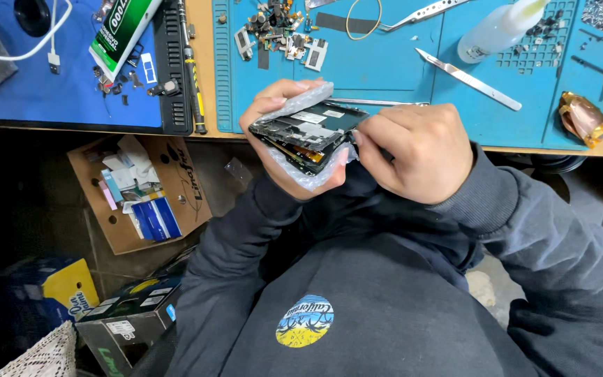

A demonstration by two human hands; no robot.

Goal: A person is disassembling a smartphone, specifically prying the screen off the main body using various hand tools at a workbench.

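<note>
Blue mat (385,63) on wood bench (204,21)

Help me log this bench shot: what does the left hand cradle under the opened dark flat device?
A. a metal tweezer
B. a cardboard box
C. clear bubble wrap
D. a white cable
C: the left hand cups clear bubble wrap around the opened dark flat device.

You wear a dark grey sweatshirt (385,307), ribbed cuffs at both wrists; round blue-and-yellow chest patch (305,321) at 6 o'clock. Left hand (284,139) and right hand (417,150) bare, no gloves.
</note>
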